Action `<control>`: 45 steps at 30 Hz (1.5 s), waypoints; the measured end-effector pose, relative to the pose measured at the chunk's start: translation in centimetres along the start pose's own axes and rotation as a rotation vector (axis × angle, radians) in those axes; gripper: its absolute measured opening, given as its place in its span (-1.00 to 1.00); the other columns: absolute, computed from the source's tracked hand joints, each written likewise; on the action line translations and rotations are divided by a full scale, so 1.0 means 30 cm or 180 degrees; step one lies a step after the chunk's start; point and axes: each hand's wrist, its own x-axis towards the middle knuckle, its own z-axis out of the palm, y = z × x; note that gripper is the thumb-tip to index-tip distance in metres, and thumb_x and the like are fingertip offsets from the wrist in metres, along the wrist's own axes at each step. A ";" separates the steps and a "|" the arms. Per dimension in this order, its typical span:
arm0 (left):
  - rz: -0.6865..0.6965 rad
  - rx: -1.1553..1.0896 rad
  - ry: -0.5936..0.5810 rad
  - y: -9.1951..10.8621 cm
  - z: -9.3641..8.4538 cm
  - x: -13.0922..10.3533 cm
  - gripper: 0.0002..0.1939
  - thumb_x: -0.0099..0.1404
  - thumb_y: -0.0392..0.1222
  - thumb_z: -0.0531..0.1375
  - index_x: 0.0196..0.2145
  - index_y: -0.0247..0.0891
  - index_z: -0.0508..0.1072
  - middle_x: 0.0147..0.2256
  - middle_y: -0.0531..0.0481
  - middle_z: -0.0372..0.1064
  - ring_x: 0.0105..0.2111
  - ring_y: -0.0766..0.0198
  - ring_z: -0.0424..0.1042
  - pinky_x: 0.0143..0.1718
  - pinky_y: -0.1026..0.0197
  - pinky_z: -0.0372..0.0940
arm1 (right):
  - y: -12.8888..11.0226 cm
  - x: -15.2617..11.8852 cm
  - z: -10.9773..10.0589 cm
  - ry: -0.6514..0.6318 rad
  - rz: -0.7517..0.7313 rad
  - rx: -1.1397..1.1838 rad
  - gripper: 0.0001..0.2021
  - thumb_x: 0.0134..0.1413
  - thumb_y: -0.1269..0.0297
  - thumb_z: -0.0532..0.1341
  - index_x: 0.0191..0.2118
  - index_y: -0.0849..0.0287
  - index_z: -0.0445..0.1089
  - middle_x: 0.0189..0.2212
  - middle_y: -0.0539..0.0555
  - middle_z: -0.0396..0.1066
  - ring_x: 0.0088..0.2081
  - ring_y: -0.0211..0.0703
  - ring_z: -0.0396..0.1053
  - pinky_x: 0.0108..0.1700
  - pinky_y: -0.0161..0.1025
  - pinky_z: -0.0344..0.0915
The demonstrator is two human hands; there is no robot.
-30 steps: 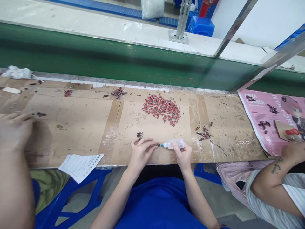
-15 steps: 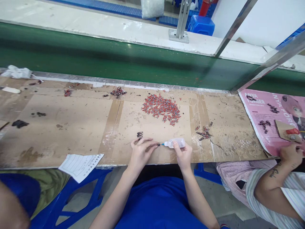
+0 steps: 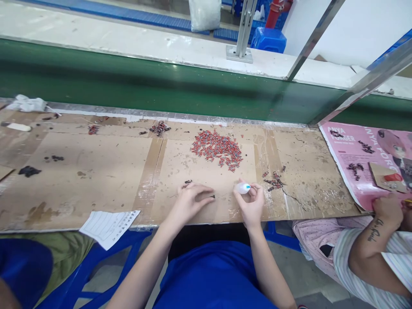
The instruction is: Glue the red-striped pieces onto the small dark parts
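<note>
My left hand (image 3: 192, 198) pinches a small dark part (image 3: 212, 196) between thumb and fingertips, low over the cardboard (image 3: 122, 171). To the right, my right hand (image 3: 252, 205) is closed on a small translucent bottle (image 3: 242, 188) with a blue tip. The bottle and the dark part are apart. Just beyond my left fingers lie a few dark pieces (image 3: 188, 182), partly hidden by the hand. A large pile of small red and dark parts (image 3: 216, 148) is spread farther back in the middle.
Dark and red parts (image 3: 274, 181) lie right of my right hand, with another cluster (image 3: 159, 128) at the back. A paper sheet (image 3: 109, 227) overhangs the front edge. At the right, another person's hand (image 3: 388, 208) is beside a pink poster (image 3: 350, 171).
The bottle has moved away from the dark part and turned, its blue tip now pointing right. My left hand has shifted slightly, covering more of the dark pieces behind it.
</note>
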 end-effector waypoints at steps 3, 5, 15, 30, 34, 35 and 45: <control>-0.0119 0.0243 0.0216 0.011 -0.049 0.091 -0.87 0.29 -0.11 0.23 -0.26 -0.10 0.59 -0.18 -0.06 0.60 -0.11 0.02 0.50 0.04 -0.11 0.15 | 0.012 0.003 0.004 -0.0043 0.0032 -0.0364 -0.63 -0.09 0.26 0.38 -0.19 0.08 0.23 -0.12 0.21 0.57 -0.03 0.03 0.52 0.08 0.04 0.36; -0.0302 0.0586 0.0497 0.018 -0.071 0.166 -0.85 0.31 -0.16 0.20 -0.26 -0.15 0.58 -0.16 -0.11 0.59 -0.06 -0.03 0.47 0.02 -0.11 0.17 | 0.020 -0.001 0.005 -0.0042 -0.0013 -0.0508 -0.59 -0.09 0.24 0.39 -0.13 0.10 0.24 -0.11 0.22 0.56 -0.03 0.04 0.52 0.10 0.07 0.35; -0.0327 0.1253 0.0154 0.013 -0.071 0.344 -0.79 0.30 -0.33 0.11 -0.22 -0.18 0.54 -0.16 -0.16 0.54 -0.03 -0.04 0.42 -0.03 -0.02 0.19 | 0.012 -0.028 -0.014 0.0649 -0.1321 -0.0784 -0.50 -0.02 0.28 0.38 0.04 0.14 0.24 -0.09 0.20 0.40 -0.05 -0.01 0.44 -0.09 -0.04 0.43; 0.1432 -0.0076 -0.0049 0.069 -0.030 -0.013 -0.70 0.44 -0.20 0.02 -0.30 -0.07 0.55 -0.29 0.01 0.59 -0.20 0.18 0.46 -0.04 0.03 0.10 | -0.089 -0.126 0.076 -0.0743 0.1358 0.0948 -0.64 -0.15 -0.03 0.43 -0.33 0.16 0.57 -0.49 0.06 0.56 -0.48 -0.15 0.48 -0.47 -0.21 0.51; 0.1456 -0.0127 0.0125 0.052 -0.006 -0.040 -0.73 0.43 -0.21 0.06 -0.34 -0.09 0.53 -0.30 0.05 0.58 -0.25 0.23 0.47 -0.04 0.06 0.09 | -0.075 -0.120 0.066 -0.0912 0.1517 0.0859 -0.66 -0.16 -0.03 0.43 -0.39 0.17 0.58 -0.55 0.04 0.53 -0.48 -0.16 0.48 -0.43 -0.21 0.52; 0.1377 -0.0126 0.0159 0.048 0.000 -0.045 -0.76 0.43 -0.20 0.07 -0.32 -0.10 0.52 -0.30 0.05 0.58 -0.25 0.24 0.47 -0.04 0.07 0.10 | -0.071 -0.123 0.064 -0.0925 0.1499 0.0796 -0.66 -0.14 -0.04 0.42 -0.39 0.18 0.57 -0.56 0.03 0.51 -0.48 -0.16 0.48 -0.44 -0.22 0.51; 0.0624 0.0621 0.0703 -0.028 0.068 -0.073 -0.84 0.38 -0.17 0.16 -0.24 -0.08 0.57 -0.16 -0.08 0.54 -0.09 0.06 0.37 -0.11 0.02 0.16 | -0.061 -0.124 0.053 -0.0859 0.0288 -0.0779 -0.76 0.18 0.13 0.22 -0.32 0.13 0.57 -0.38 0.13 0.53 -0.38 -0.11 0.47 -0.40 -0.25 0.43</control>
